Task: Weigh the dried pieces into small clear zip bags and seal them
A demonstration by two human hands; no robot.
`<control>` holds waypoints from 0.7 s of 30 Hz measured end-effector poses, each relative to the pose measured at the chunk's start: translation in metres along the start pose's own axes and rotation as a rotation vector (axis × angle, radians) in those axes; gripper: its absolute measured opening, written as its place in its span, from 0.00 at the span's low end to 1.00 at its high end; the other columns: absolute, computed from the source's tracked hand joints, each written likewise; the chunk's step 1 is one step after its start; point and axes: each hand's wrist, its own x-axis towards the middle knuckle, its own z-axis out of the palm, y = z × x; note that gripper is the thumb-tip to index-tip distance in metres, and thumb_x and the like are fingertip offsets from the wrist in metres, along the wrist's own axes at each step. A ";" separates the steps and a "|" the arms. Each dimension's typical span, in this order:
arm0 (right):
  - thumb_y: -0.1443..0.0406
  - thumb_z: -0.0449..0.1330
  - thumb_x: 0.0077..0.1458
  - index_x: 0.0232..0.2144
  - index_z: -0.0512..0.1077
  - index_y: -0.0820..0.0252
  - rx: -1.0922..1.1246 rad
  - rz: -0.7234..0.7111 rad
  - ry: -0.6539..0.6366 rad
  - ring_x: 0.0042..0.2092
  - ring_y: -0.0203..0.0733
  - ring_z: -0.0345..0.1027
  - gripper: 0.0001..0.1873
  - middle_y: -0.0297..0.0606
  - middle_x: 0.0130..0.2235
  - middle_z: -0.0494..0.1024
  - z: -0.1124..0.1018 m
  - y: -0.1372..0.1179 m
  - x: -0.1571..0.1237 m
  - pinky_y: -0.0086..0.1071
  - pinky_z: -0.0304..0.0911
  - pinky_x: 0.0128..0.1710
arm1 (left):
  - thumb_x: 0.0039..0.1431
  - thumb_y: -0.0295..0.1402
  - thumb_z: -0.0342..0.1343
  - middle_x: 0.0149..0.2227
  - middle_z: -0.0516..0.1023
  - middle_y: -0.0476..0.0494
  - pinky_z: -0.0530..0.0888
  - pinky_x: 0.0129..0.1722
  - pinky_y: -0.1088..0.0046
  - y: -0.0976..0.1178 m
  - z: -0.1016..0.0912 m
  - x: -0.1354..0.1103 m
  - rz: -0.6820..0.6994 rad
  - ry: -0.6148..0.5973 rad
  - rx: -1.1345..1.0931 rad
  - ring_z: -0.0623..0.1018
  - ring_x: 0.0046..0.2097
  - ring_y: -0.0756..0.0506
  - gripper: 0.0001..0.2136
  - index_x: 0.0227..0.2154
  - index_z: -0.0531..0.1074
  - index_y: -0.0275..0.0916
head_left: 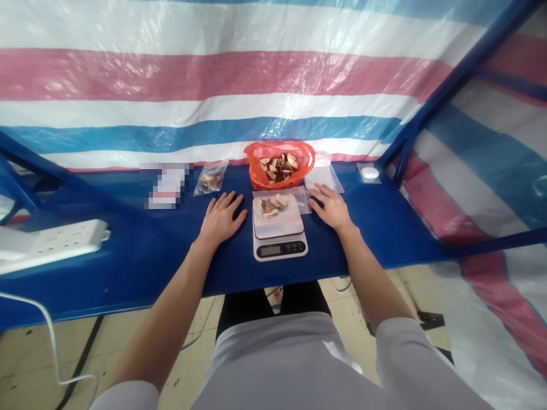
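My left hand (223, 219) lies flat on the blue table, left of a white kitchen scale (259, 249), fingers spread and holding nothing. On the right, my right hand (331, 208) rests palm down with its fingers apart; its fingertips are close to the edge of a clear plastic bag (301, 200). That bag lies on the scale's plate and has several pale, dark-edged dried slices (270, 206) in it. Behind the scale an orange-red plastic bag (258, 177) stands wide, filled with more slices (280, 167). The scale's display is too small to read.
A small filled clear bag (210, 180) sits at the back left, beside a blurred-out item (167, 187). Empty clear bags (325, 175) lie behind my right hand. A white oval object (370, 173) is at the back right. A power strip (70, 238) occupies the left end.
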 end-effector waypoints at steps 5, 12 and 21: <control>0.55 0.56 0.64 0.53 0.77 0.54 0.302 0.008 0.195 0.62 0.49 0.68 0.20 0.40 0.61 0.75 -0.008 0.005 0.000 0.44 0.63 0.64 | 0.65 0.42 0.48 0.64 0.70 0.34 0.61 0.68 0.50 -0.005 -0.001 0.001 0.059 0.117 -0.132 0.69 0.66 0.35 0.25 0.61 0.70 0.37; 0.47 0.62 0.56 0.42 0.81 0.57 0.839 0.199 0.265 0.49 0.51 0.79 0.23 0.41 0.45 0.85 -0.014 -0.018 -0.003 0.43 0.72 0.54 | 0.67 0.44 0.49 0.58 0.75 0.34 0.71 0.61 0.55 0.016 -0.022 0.009 0.224 0.248 -0.362 0.74 0.60 0.38 0.21 0.55 0.73 0.38; 0.51 0.73 0.42 0.39 0.82 0.59 1.080 0.308 0.161 0.42 0.49 0.80 0.24 0.40 0.40 0.85 -0.007 -0.045 -0.004 0.43 0.77 0.44 | 0.67 0.43 0.50 0.57 0.77 0.35 0.71 0.61 0.56 0.041 -0.025 0.019 0.412 0.108 -0.431 0.75 0.60 0.38 0.20 0.54 0.75 0.39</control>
